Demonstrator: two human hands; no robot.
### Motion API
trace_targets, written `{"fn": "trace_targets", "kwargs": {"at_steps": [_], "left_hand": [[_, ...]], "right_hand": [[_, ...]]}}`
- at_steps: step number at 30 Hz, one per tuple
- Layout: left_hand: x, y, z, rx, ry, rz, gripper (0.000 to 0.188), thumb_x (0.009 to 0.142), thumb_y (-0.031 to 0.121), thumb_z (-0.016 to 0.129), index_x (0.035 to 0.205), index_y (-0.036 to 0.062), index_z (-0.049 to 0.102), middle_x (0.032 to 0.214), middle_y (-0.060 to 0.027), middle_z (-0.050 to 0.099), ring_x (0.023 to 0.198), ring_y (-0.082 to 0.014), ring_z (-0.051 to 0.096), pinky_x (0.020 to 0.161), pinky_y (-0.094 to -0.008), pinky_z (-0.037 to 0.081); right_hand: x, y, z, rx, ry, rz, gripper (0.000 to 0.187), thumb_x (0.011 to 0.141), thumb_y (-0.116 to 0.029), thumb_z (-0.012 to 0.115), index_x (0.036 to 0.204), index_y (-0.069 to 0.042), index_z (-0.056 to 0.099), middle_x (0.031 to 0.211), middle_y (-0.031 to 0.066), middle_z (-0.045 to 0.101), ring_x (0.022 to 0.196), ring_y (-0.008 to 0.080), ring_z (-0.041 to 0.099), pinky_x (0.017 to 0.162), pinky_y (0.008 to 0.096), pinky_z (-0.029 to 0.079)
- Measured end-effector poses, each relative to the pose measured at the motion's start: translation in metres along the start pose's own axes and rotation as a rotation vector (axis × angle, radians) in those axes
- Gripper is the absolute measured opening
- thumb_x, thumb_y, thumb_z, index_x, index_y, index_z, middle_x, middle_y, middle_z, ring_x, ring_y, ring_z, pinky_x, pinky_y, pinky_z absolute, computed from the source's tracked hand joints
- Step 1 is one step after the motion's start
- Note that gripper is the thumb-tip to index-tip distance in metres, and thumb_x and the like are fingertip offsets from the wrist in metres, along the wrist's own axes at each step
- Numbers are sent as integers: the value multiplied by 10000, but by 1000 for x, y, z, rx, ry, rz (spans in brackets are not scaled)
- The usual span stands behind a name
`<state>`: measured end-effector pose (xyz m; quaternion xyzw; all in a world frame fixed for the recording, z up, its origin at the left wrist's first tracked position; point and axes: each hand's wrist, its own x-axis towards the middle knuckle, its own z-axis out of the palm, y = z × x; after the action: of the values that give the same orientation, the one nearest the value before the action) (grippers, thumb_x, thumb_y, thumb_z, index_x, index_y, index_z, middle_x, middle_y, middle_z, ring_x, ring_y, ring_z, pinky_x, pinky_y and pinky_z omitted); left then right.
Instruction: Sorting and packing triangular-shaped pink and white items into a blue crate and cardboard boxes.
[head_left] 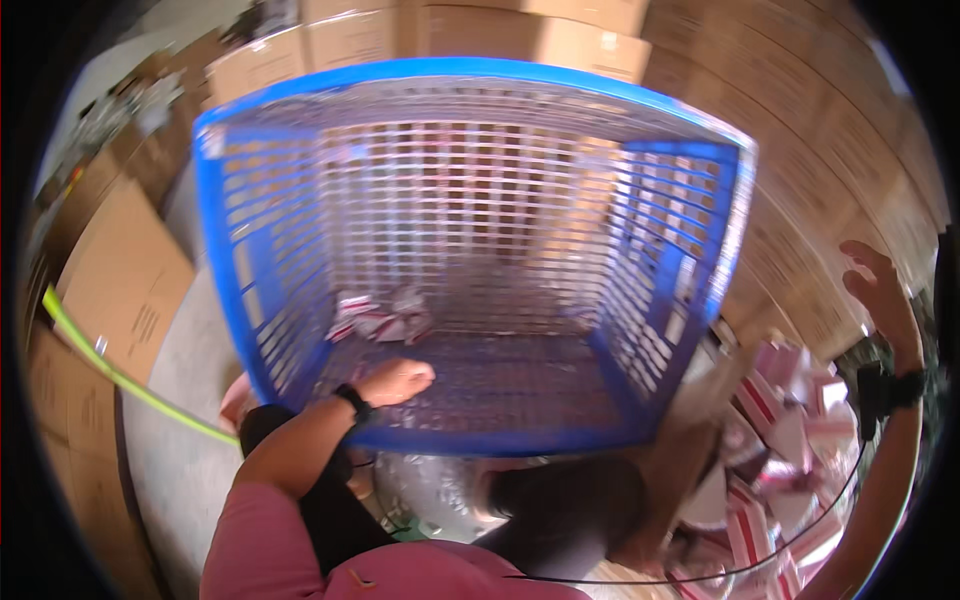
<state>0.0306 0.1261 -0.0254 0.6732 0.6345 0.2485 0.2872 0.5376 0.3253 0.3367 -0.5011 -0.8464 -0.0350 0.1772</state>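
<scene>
A large blue plastic basket (470, 68) with grid walls lies with its open side toward me. My left hand (398, 381), a dark band at its wrist, is curled closed just inside the basket's near edge; no item shows in it. Beyond it, a few white and red packets (380, 317) lie in the basket's left back corner. At the far right my right hand (872, 282) is raised with its fingers bent and apart, holding nothing. Below it, beside my right forearm, is a heap of white and red packets (775, 440). A dark device (872, 395) is strapped to the right wrist.
Stacked cardboard boxes (790, 150) rise behind and to the right of the basket. More cartons (125, 280) stand at left, near a yellow-green strip (135, 385). A thin black cable (700, 578) runs from the right wrist across my front. My legs (565, 510) flank the basket's near side.
</scene>
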Motion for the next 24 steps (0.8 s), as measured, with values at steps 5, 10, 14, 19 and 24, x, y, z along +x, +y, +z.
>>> {"fn": "trace_targets", "kwargs": {"at_steps": [5, 10, 14, 19, 24], "left_hand": [[-16, -16, 3, 66, -165, -39, 178, 825, 180, 516, 928, 46, 573, 828, -167, 609, 788, -331, 589, 681, -398, 453], [-39, -8, 9, 89, -238, -31, 134, 777, 152, 517, 806, 21, 516, 733, -168, 552, 706, -351, 553, 619, -462, 422], [-48, 4, 10, 119, -147, 154, 134, 753, 138, 514, 829, 32, 483, 725, -141, 534, 680, -316, 557, 581, -417, 444], [-55, 6, -14, 160, -221, 6, 139, 732, 104, 496, 834, 9, 485, 715, -112, 533, 663, -269, 560, 565, -382, 439], [-68, 8, -27, 174, -134, -31, 152, 745, 139, 498, 838, 20, 516, 725, -98, 533, 663, -240, 544, 579, -350, 423]], "right_hand": [[88, -172, 118, 432, -266, -326, 324, 754, -119, 625, 1056, -15, 574, 964, 68, 617, 872, 159, 569, 765, 294, 457], [147, -274, 331, 545, -645, -478, 478, 746, -220, 638, 1186, -99, 493, 1016, 158, 592, 929, 246, 568, 796, 339, 459], [135, -329, 484, 398, -578, -581, 606, 709, -247, 613, 1253, -88, 396, 1182, 208, 479, 1091, 355, 468, 922, 413, 388], [110, -407, 600, 376, -658, -501, 634, 691, -248, 623, 1267, -151, 374, 1239, 181, 405, 1114, 378, 429, 904, 442, 398], [99, -447, 640, 48, -614, -542, 676, 676, -283, 662, 1263, -140, 359, 1293, 162, 317, 1095, 368, 432, 889, 479, 400]]}}
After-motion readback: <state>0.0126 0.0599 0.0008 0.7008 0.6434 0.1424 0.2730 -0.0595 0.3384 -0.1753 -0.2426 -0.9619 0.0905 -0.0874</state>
